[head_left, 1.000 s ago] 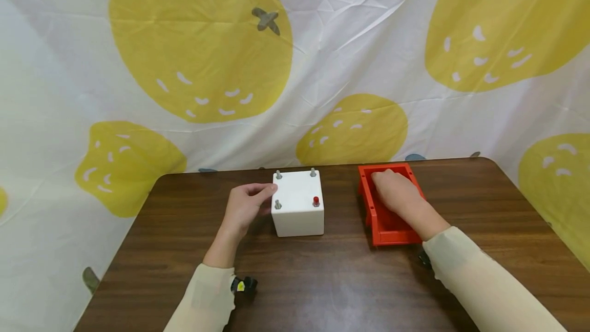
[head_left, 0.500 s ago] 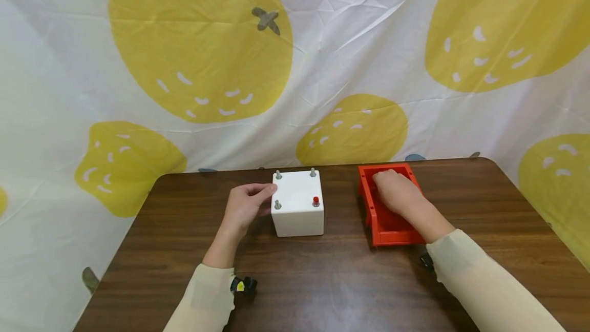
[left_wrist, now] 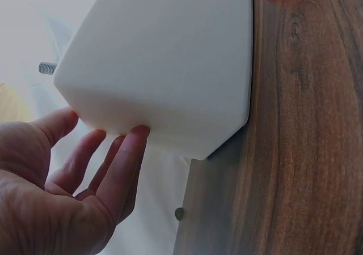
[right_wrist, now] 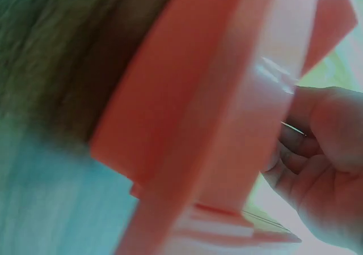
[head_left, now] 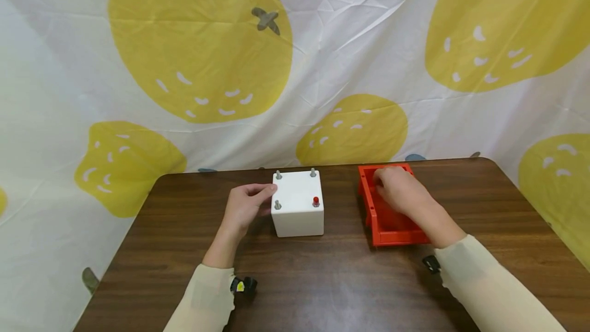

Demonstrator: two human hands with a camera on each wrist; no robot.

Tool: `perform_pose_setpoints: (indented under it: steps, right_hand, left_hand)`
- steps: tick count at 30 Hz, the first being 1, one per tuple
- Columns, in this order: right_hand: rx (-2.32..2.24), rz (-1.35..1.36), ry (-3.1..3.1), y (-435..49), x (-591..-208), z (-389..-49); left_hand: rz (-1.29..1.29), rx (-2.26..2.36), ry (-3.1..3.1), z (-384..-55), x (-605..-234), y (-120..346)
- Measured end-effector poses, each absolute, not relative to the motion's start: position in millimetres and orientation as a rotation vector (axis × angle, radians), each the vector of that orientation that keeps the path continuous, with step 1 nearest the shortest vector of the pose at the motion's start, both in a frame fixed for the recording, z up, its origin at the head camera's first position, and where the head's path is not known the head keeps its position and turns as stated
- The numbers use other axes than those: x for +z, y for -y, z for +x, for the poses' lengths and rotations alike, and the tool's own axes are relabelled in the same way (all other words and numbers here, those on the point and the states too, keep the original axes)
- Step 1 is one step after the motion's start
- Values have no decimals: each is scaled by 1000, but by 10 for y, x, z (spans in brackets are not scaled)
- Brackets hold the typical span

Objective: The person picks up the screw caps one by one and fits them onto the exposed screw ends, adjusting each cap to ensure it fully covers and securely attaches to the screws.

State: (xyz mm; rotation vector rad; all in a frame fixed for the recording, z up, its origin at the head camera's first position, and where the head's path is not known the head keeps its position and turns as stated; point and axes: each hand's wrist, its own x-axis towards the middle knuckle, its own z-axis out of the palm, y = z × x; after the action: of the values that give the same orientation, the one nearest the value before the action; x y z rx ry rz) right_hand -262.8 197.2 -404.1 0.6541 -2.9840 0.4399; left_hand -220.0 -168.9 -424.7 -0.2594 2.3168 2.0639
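A white block (head_left: 299, 223) stands on the table, with metal threaded studs (head_left: 278, 204) rising from its top corners. The stud at the near right corner carries a red cap (head_left: 315, 200). My left hand (head_left: 244, 206) rests on the block's left side, thumb at the top edge; in the left wrist view its fingertips (left_wrist: 140, 131) touch the white face. Over the red bin (head_left: 398, 239) is my right hand (head_left: 403, 193), fingers bent down inside. The bin wall (right_wrist: 187, 119) covers its fingertips in the right wrist view, so whatever they may hold is hidden.
The brown wooden table (head_left: 341, 281) runs up to a white curtain (head_left: 359, 40) printed with yellow fruit. Some room lies between the block and the bin. Dark wrist cameras (head_left: 244, 286) sit under both sleeves.
My right hand has risen slightly inside the bin, and its forearm has shifted a little to the right. The left hand, block and bin stay where they were.
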Motion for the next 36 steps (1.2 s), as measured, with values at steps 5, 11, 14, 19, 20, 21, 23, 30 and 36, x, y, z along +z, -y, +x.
perform_pose_setpoints:
  steps: [5,11,14,19,20,21,23,30,36]
  right_hand:
    - [512,676,2921,-1981,-3950,-2593]
    - [592,676,2833,-1949,-3817,-2534]
    - [640,697,2776,-1917,-3776,-2514]
    - [750,719,2707,-1844,-3712,-2496]
    - [771,722,2695,-1829,-3698,-2493]
    - [792,719,2689,-1816,-3685,-2487]
    - [832,715,2676,-1793,-3659,-2476]
    - [886,688,2655,-1713,-3570,-2463]
    - [936,674,2656,-1627,-3517,-2474]
  left_hand:
    - [-263,2061,-2317,-2189,-4242,1693]
    - [-272,2056,-2317,-2178,-4230,1698]
    - [-277,2054,-2315,-2177,-4229,1699]
    - [-264,2062,-2313,-2177,-4243,1706]
    - [-259,2063,-2314,-2177,-4246,1707]
    - [-253,2066,-2312,-2176,-4248,1709]
    - [-250,2065,-2315,-2174,-4250,1712]
    - [-239,2062,-2321,-2170,-4243,1707]
    - [-247,2049,-2335,-2180,-4242,1696]
